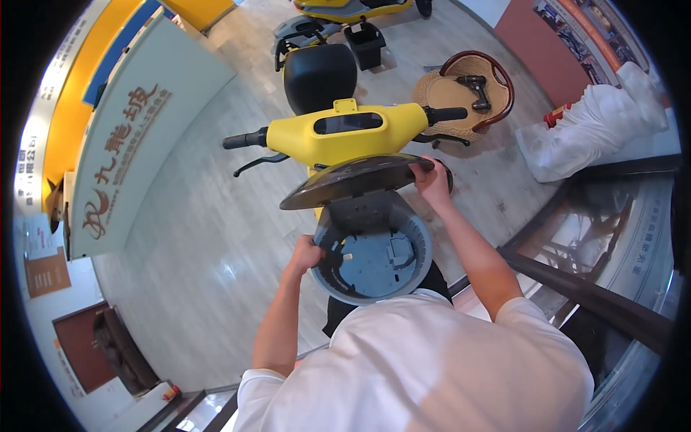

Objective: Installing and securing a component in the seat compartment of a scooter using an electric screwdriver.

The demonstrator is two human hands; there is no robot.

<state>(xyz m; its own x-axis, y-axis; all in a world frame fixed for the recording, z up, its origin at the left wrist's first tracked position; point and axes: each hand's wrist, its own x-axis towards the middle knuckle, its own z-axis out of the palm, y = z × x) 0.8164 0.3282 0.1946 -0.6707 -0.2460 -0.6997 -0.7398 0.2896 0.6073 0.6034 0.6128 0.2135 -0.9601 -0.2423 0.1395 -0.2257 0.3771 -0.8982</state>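
Note:
A round grey-blue plastic basket (425, 252) sits close in front of my body, its open top facing up. Inside it I see slots, holes and a raised bracket on the bottom. My left hand (307, 253) is closed on the basket's left rim. A dark, smoky domed lid (345, 180) stands raised at the basket's far side, seemingly joined there. My right hand (432, 181) grips the lid's right edge, thumb and fingers around it. Just beyond is the yellow handlebar cover (295, 137) of a scooter, with black grips and levers on both sides.
A wicker chair (432, 93) with a cordless drill (475, 92) on its seat stands at the far right. The scooter's black seat (320, 79) and a black bin (365, 47) lie beyond. A pale counter (151, 122) is on the left, a white-wrapped object (586, 129) on the right.

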